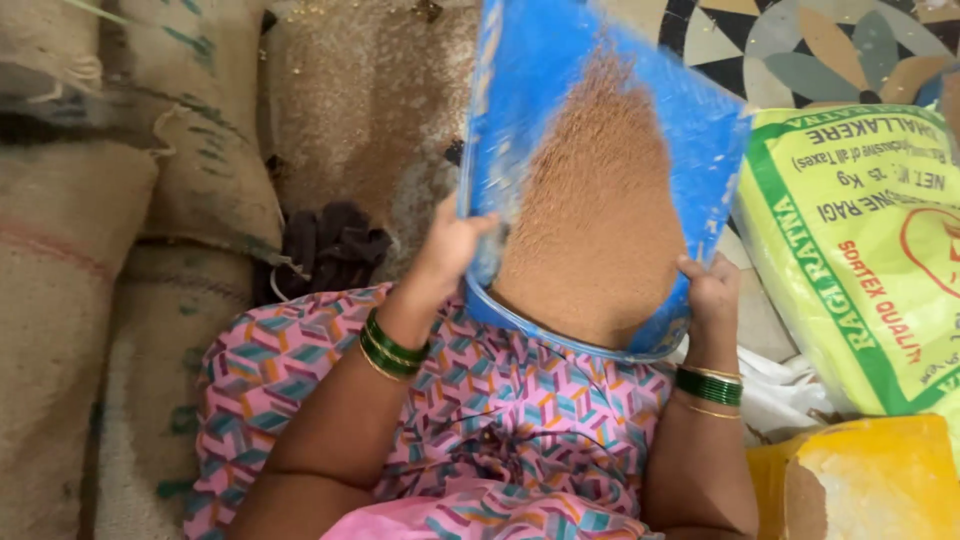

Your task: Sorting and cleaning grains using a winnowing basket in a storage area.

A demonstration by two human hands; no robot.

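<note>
Head view: left hand (pixel 452 245) and right hand (pixel 712 290) each clasp a side rim of the blue tray (pixel 560 60), tilted so brown grain (pixel 600 210) gathers low; jute sacks (pixel 110 250) lie left of the tray, a green bag (pixel 860 250) right.

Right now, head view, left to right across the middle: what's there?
Burlap sacks → dark cloth bundle → left hand → blue winnowing tray of brown grain → right hand → green-and-yellow printed sack.
</note>
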